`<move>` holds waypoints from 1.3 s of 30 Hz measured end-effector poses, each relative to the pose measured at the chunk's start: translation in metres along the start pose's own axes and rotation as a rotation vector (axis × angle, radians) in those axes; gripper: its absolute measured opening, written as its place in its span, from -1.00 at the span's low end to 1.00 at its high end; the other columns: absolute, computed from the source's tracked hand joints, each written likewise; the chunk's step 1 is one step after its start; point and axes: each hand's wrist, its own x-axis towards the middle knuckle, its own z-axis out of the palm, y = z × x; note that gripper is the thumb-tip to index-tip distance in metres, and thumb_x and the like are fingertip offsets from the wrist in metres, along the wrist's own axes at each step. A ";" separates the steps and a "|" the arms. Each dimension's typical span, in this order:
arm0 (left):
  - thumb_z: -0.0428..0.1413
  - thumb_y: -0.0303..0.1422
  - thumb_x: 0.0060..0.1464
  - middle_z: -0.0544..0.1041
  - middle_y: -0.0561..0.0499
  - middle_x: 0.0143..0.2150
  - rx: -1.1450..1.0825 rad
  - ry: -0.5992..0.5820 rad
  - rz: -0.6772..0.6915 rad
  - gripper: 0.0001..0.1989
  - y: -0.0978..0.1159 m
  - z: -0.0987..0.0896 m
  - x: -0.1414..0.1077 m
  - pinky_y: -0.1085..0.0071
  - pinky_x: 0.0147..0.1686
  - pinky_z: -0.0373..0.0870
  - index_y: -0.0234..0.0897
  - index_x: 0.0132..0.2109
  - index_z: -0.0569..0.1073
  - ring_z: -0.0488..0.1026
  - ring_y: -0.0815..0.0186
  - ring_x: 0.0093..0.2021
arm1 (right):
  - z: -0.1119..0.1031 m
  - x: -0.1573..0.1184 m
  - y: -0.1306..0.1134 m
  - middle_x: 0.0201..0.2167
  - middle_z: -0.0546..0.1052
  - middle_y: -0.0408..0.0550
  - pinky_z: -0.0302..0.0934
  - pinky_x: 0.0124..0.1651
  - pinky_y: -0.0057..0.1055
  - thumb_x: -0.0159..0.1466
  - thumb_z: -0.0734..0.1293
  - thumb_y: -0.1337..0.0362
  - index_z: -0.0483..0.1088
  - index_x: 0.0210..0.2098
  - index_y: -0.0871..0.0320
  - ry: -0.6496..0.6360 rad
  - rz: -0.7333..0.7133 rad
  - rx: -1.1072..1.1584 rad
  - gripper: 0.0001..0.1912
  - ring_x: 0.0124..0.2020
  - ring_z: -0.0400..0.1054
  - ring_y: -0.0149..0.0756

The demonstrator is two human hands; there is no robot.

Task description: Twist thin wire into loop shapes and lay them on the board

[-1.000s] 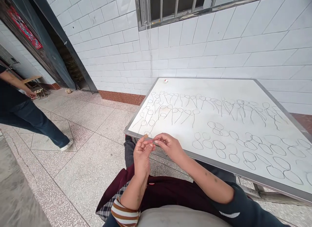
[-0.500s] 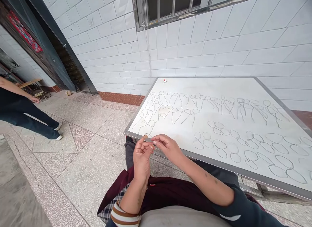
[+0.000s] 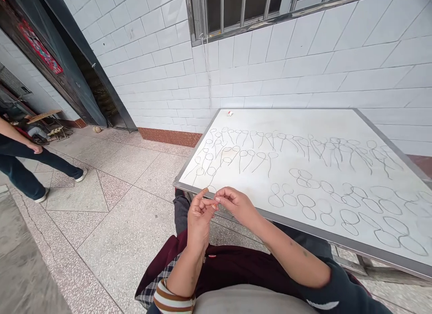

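My left hand [image 3: 201, 215] is raised over the near left edge of a white table [image 3: 286, 120], its thumb and fingers pinched together. The fingertips of my right hand [image 3: 234, 204] are also pinched and meet those of the left. Whatever lies between the fingertips is too small to make out. Beyond my hands, the tabletop carries rows of thin dark loops; those at the back have trailing ends, and figure-eight-like loops [image 3: 307, 206] lie nearer on the right. A small white and red item [image 3: 230, 113] sits at the table's far left corner.
The table has a grey metal rim [image 3: 303, 227] and stands against a white tiled wall [image 3: 151, 57] with a barred window [image 3: 243, 12]. On the left, a person in dark trousers [image 3: 54, 161] is on the tiled floor [image 3: 135, 215], near an open doorway [image 3: 101, 96].
The person on the left has shifted their legs, with the feet now farther apart. My hands stay pinched together in nearly the same place, while the view has moved slightly.
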 end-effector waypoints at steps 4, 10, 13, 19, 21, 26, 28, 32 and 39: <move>0.23 -0.39 -0.02 0.52 0.05 -0.33 0.011 -0.042 0.001 -0.52 0.001 0.001 0.000 0.50 -0.38 0.24 -0.23 0.08 0.37 0.38 0.39 -0.34 | -0.006 0.000 0.000 -0.37 0.48 -0.14 0.16 -0.26 -0.39 0.24 0.25 0.19 0.41 -0.35 0.10 0.004 -0.022 -0.065 -0.85 -0.33 0.32 -0.33; 0.19 -0.37 0.04 0.42 0.07 -0.34 -0.109 -0.132 -0.005 -0.52 0.004 0.005 -0.002 0.45 -0.22 0.31 -0.17 0.14 0.35 0.39 0.39 -0.30 | -0.010 0.000 -0.002 -0.45 0.40 -0.15 0.12 -0.36 -0.41 0.24 0.22 0.14 0.35 -0.36 0.10 0.112 0.060 -0.040 -0.82 -0.42 0.22 -0.35; 0.18 -0.35 0.06 0.37 0.09 -0.37 -0.158 -0.151 -0.012 -0.55 0.004 0.007 -0.004 0.42 -0.15 0.32 -0.16 0.13 0.38 0.38 0.41 -0.32 | -0.011 -0.001 -0.003 -0.48 0.33 -0.18 0.09 -0.41 -0.44 0.24 0.22 0.09 0.33 -0.35 0.10 0.166 0.087 0.058 -0.79 -0.46 0.15 -0.38; 0.20 -0.29 0.03 0.46 0.02 -0.39 -0.165 -0.071 -0.080 -0.72 -0.009 0.002 -0.004 0.36 -0.18 0.38 -0.28 -0.10 0.55 0.46 0.33 -0.29 | -0.011 -0.001 0.002 -0.49 0.22 -0.20 0.04 -0.52 -0.48 0.23 0.23 0.01 0.28 -0.34 0.10 0.266 0.147 0.309 -0.72 -0.55 0.04 -0.44; 0.19 -0.28 0.04 0.50 -0.01 -0.35 -0.092 -0.053 -0.077 -0.70 -0.011 -0.001 -0.004 0.36 -0.18 0.38 -0.27 -0.07 0.54 0.49 0.28 -0.23 | -0.011 0.000 0.004 -0.48 0.22 -0.20 0.05 -0.51 -0.48 0.22 0.23 -0.01 0.28 -0.34 0.10 0.272 0.146 0.326 -0.71 -0.54 0.05 -0.45; 0.17 -0.29 0.07 0.45 0.07 -0.42 0.078 -0.071 0.033 -0.50 -0.011 -0.004 -0.008 0.39 -0.22 0.36 -0.18 0.17 0.36 0.50 0.26 -0.23 | -0.013 0.000 0.005 -0.48 0.23 -0.20 0.06 -0.48 -0.46 0.23 0.23 0.03 0.26 -0.32 0.09 0.364 0.127 0.315 -0.75 -0.54 0.05 -0.43; 0.18 -0.30 0.06 0.44 0.09 -0.44 0.072 -0.092 0.023 -0.43 -0.014 -0.003 -0.011 0.38 -0.20 0.36 -0.18 0.22 0.29 0.50 0.28 -0.26 | -0.014 -0.001 0.004 -0.48 0.24 -0.20 0.06 -0.47 -0.45 0.24 0.22 0.04 0.25 -0.31 0.09 0.395 0.117 0.299 -0.76 -0.53 0.06 -0.42; 0.28 -0.29 -0.07 0.45 0.10 -0.47 -0.031 -0.127 -0.110 -0.30 -0.031 0.004 -0.024 0.33 -0.18 0.37 -0.17 0.23 0.28 0.50 0.27 -0.30 | -0.018 -0.001 0.001 -0.50 0.24 -0.20 0.08 -0.46 -0.43 0.25 0.21 0.04 0.26 -0.31 0.08 0.414 0.086 0.262 -0.76 -0.54 0.08 -0.40; 0.27 -0.29 -0.07 0.48 0.09 -0.47 -0.044 -0.064 -0.122 -0.38 -0.030 -0.005 -0.023 0.36 -0.23 0.37 -0.18 0.17 0.35 0.51 0.27 -0.30 | -0.031 -0.003 -0.012 -0.50 0.28 -0.19 0.08 -0.42 -0.42 0.25 0.22 0.06 0.29 -0.32 0.08 0.394 0.031 0.123 -0.78 -0.51 0.11 -0.38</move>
